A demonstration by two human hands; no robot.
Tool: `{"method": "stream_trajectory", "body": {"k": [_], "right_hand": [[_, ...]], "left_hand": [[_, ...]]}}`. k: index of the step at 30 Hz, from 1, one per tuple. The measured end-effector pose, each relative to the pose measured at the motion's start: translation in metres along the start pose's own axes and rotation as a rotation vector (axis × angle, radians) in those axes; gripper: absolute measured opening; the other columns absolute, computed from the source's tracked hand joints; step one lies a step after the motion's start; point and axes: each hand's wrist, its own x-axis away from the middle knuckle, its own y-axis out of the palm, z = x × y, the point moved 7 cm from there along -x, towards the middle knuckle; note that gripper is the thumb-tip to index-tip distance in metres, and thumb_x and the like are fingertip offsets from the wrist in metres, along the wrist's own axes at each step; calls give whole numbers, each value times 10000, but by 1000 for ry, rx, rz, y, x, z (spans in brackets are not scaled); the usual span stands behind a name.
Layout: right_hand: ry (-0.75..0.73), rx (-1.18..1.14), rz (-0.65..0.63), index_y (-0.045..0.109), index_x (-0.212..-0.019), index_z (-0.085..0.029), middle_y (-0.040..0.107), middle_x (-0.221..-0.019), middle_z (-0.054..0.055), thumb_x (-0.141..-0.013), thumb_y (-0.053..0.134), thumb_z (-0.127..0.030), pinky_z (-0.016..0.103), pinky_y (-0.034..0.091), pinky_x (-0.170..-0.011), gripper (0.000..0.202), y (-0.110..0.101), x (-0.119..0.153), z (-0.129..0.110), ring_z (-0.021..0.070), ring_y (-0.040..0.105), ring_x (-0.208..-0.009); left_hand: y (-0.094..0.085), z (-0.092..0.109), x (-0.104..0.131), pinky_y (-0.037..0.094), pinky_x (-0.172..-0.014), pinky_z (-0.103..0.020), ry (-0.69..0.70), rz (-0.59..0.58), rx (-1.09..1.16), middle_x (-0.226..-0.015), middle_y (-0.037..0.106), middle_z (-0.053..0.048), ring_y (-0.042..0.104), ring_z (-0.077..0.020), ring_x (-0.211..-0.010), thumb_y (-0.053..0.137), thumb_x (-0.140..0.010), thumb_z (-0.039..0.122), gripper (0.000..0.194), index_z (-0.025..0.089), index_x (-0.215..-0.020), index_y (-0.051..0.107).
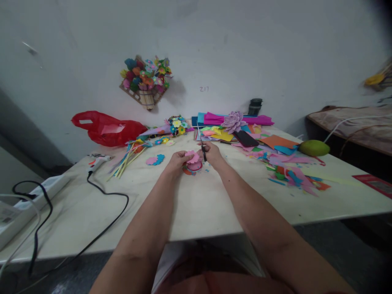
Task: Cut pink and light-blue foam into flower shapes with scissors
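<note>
At the middle of the table [202, 208], my left hand [177, 160] is closed on a pink scalloped paper flower [192, 156]. Scissors [200, 141] with dark handles are in my right hand [211, 153], their blades pointing up and away, just right of the flower. Below both hands lie a round pink piece with a red rim [195, 166] and small coloured scraps. Pink and blue scalloped pieces [155, 159] rest on the table to the left of my left hand.
At left are a red plastic bag [107, 128], thin paper strips [128, 159], a glue gun [98, 162] with its black cord and a power strip [33, 204]. Coloured sheets, a dark phone [246, 139], paper scraps [297, 175] and a green fruit [314, 148] lie at right.
</note>
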Motion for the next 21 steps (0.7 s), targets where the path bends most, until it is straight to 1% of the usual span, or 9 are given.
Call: {"method": "stream_trajectory", "body": {"k": [3,7,10,12,16,21], "right_hand": [[38,-105,68,542,-933,-185,594,-589,-43,-584,687,-237,229,426,-501,382,-4,3,-2,117,535,-512],[85,-140,94,547,-929,-182,614,-585,-34,-604,718,-243,218,417,-475,372,-6,3,-3,100,522,-455],[87,-154,79,555,-939,-175,608,-574,-37,-613,732,-258,214,409,-462,380,-6,2,-2,104,533,-451],[87,-159,54,558,-936,-173,598,-568,-48,-599,735,-238,216,413,-463,386,-5,2,0,103,534,-453],[79,-180,-3,568,-928,-169,600,-585,-55,-575,710,-169,213,429,-484,381,0,2,0,96,539,-470],[80,-185,-12,571,-909,-170,610,-585,-54,-560,678,-125,209,442,-506,368,3,5,-4,99,556,-502]], "left_hand": [[2,-2,0,365,-410,-194,-15,-15,26,-512,550,-12,453,-67,-439,884,-452,352,379,121,-577,611],[6,-3,2,374,-411,-196,-49,-47,39,-532,571,-26,468,-71,-445,891,-442,355,385,109,-589,633],[7,-4,3,405,-436,-208,-64,-72,43,-577,605,-45,504,-85,-469,889,-455,347,388,95,-649,666],[7,-6,3,422,-450,-215,-72,-84,35,-599,619,-50,523,-95,-482,881,-476,344,381,96,-682,679],[5,-10,1,422,-446,-213,-74,-93,10,-590,610,-41,518,-94,-476,876,-488,345,362,109,-670,673],[3,-10,1,394,-417,-208,-52,-78,-44,-571,598,-36,512,-95,-463,851,-545,389,348,120,-660,664]]}}
